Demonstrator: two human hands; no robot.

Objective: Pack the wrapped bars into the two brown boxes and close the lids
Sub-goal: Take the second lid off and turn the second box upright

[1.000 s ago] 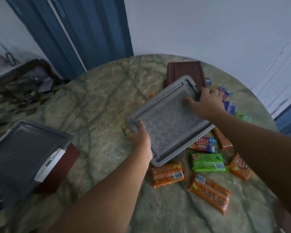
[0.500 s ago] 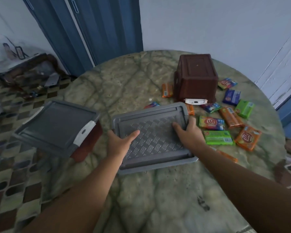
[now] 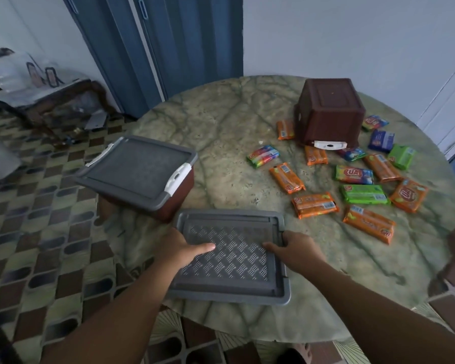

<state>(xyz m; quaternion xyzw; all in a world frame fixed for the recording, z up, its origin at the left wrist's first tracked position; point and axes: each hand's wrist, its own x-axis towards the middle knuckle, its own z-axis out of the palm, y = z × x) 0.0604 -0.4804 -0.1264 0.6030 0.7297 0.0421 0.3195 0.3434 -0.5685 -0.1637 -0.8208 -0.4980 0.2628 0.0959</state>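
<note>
I am holding the loose grey lid [image 3: 229,256] at the table's [image 3: 221,122] near edge, my left hand [image 3: 179,252] and right hand [image 3: 297,249] gripping opposite sides, parking it clear of the upturned brown box [image 3: 329,109] (bars [image 3: 363,194] are lying scattered beside it); the other box [image 3: 142,174] is sitting lidded.

Both hands hold a grey lid at the table's near edge.
Left hand [image 3: 180,249] and right hand [image 3: 296,249] grip the lid [image 3: 230,258]; bars [image 3: 363,194] lie scattered by an upturned box [image 3: 329,111].
</note>
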